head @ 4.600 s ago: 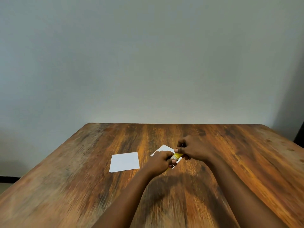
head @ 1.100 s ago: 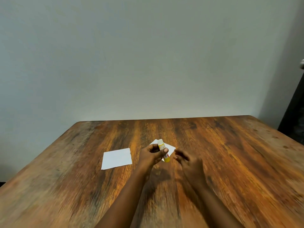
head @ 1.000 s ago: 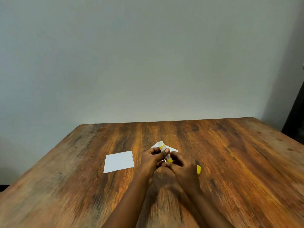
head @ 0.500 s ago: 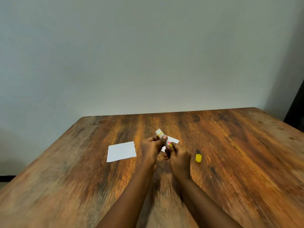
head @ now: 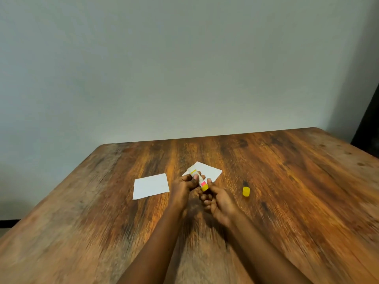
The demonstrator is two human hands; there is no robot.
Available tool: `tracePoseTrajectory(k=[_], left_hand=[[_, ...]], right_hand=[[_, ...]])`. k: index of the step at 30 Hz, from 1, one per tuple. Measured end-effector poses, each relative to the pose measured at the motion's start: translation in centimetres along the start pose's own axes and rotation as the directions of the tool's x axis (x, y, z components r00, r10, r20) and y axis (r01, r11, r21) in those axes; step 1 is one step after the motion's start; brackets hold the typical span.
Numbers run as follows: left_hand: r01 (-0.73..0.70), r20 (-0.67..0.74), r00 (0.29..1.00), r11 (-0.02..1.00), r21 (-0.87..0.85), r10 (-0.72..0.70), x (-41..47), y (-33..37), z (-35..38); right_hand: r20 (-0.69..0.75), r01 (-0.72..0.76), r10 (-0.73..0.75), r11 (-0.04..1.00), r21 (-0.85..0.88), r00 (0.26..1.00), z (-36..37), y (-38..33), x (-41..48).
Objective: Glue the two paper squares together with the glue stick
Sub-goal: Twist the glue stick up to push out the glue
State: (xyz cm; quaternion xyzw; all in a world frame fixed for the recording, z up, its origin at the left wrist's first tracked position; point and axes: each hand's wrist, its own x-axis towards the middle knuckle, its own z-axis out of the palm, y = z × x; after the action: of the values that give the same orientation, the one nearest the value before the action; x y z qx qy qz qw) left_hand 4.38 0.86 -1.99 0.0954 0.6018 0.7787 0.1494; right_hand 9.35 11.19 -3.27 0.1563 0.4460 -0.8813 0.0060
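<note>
Two white paper squares lie flat on the wooden table [head: 287,181]: one paper square [head: 151,185] to the left of my hands, the other paper square [head: 209,171] partly hidden behind them. I hold the uncapped glue stick [head: 199,180] tilted above the table, its white tip up and to the left. My left hand [head: 182,188] grips its upper body. My right hand [head: 215,199] pinches its yellow base with fingertips. The yellow cap [head: 246,191] stands on the table to the right.
A plain grey wall rises behind the table's far edge. A dark object [head: 367,119] stands at the far right, past the table's corner.
My right hand set the yellow cap down on the table to the right and came back to the base of the glue stick. My left hand kept holding the stick.
</note>
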Motion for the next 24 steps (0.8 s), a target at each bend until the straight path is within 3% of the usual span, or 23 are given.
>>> tracePoseTrajectory(k=[2, 4, 7, 9, 10, 12, 14, 15, 17, 18, 19, 21, 24], left_hand=[[0.001, -0.031, 1.000, 1.000, -0.015, -0.001, 0.0, 0.0, 0.0], [0.003, -0.059, 0.998, 1.000, -0.006, -0.003, 0.2, 0.2, 0.2], [-0.020, -0.065, 0.998, 0.999, 0.040, 0.023, 0.2, 0.3, 0.5], [-0.040, -0.074, 0.996, 0.998, 0.055, 0.044, 0.1, 0.3, 0.6], [-0.045, -0.080, 0.996, 0.997, 0.058, 0.049, 0.2, 0.3, 0.5], [-0.050, -0.075, 0.996, 0.998, 0.045, 0.053, 0.2, 0.4, 0.4], [-0.048, -0.043, 0.998, 0.998, 0.027, 0.049, 0.3, 0.6, 0.2], [-0.048, -0.013, 0.999, 0.999, 0.017, 0.048, 0.3, 0.7, 0.3], [-0.057, 0.055, 0.997, 0.998, 0.011, 0.057, 0.3, 1.0, 0.4], [-0.063, 0.074, 0.995, 0.998, 0.018, 0.061, 0.2, 1.1, 0.4], [-0.065, 0.072, 0.995, 0.998, 0.023, 0.063, 0.2, 1.2, 0.5], [-0.070, 0.022, 0.997, 0.997, 0.027, 0.069, 0.2, 1.3, 0.5], [-0.064, -0.091, 0.994, 0.997, 0.037, 0.067, 0.3, 1.6, 0.6]], right_hand=[[-0.051, 0.274, -0.292, 0.935, -0.227, 0.955, 0.1, 0.7, 0.0], [-0.058, 0.409, -0.501, 0.762, -0.502, 0.863, 0.1, 1.2, -0.1], [-0.076, 0.441, -0.668, 0.568, -0.695, 0.740, 0.3, 1.9, 0.2], [-0.040, 0.422, -0.674, 0.507, -0.752, 0.738, 0.6, 1.9, 0.4], [-0.031, 0.401, -0.637, 0.522, -0.752, 0.770, 0.7, 1.6, 0.5], [-0.072, 0.347, -0.498, 0.694, -0.631, 0.864, 0.8, 0.9, 0.6], [-0.122, 0.230, -0.278, 0.923, -0.310, 0.953, 0.8, 0.1, 0.5], [-0.097, 0.139, -0.152, 0.982, -0.130, 0.984, 0.7, -0.3, 0.4], [0.069, -0.087, 0.076, 0.981, 0.171, 0.995, 0.3, -0.7, 0.3], [0.146, -0.170, 0.138, 0.955, 0.242, 0.980, 0.1, -0.8, 0.3], [0.176, -0.202, 0.160, 0.947, 0.249, 0.971, 0.1, -0.9, 0.2], [0.098, -0.078, 0.067, 0.991, 0.111, 0.993, 0.3, -0.8, 0.2], [-0.020, 0.308, -0.317, 0.932, -0.191, 0.948, 0.7, -0.1, 0.2]])
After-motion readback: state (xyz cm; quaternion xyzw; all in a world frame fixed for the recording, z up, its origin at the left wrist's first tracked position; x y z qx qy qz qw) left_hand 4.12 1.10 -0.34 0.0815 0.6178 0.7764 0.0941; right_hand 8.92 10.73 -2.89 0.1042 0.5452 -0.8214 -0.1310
